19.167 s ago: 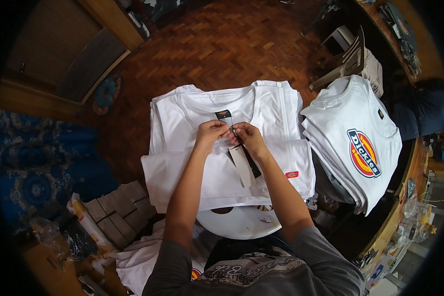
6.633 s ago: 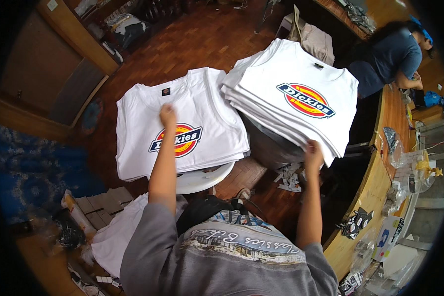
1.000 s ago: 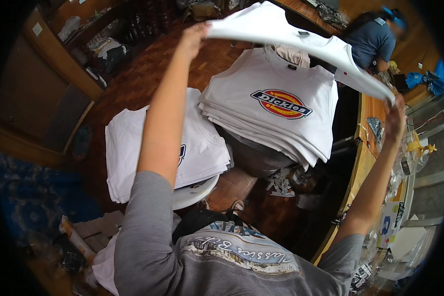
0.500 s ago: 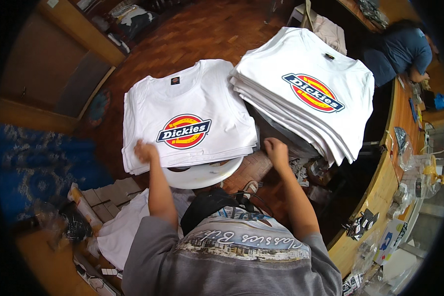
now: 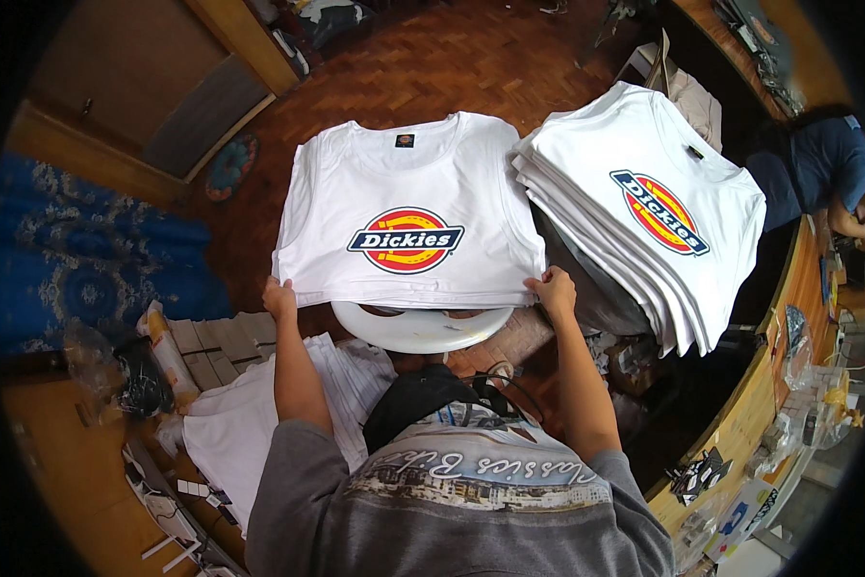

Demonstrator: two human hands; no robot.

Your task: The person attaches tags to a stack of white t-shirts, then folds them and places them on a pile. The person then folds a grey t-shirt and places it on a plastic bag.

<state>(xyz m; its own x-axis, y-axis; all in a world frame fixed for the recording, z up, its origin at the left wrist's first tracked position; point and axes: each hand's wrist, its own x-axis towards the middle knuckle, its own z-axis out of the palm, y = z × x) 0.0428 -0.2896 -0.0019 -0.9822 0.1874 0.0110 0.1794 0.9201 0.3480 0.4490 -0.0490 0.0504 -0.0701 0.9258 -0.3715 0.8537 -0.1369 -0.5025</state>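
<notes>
A white sleeveless shirt (image 5: 307, 212) with a round red and yellow print crossed by a dark band lies flat in front of me, its neckline facing away. Its near edge sits over a white round plastic stool seat (image 5: 423, 334); layers of white cloth show along that edge. My left hand (image 5: 279, 297) is closed on the shirt's near left corner. At the near right corner, my right hand (image 5: 556, 290) pinches the cloth between thumb and fingers. To the right rests a thick stack of matching white shirts (image 5: 586, 226), tilted and overlapping at its near edge.
More white cloth (image 5: 250, 423) is heaped at my lower left, beside grey-brown folded bundles (image 5: 216, 341). A wooden table edge (image 5: 740, 413) curves along the right, with plastic bags on it. Another person (image 5: 822, 163) leans at the far right. A blue patterned curtain (image 5: 96, 260) hangs left.
Both hands have come onto the near corners of the shirt; the right hand was off the cloth before. The view has shifted, so the shirts appear further right.
</notes>
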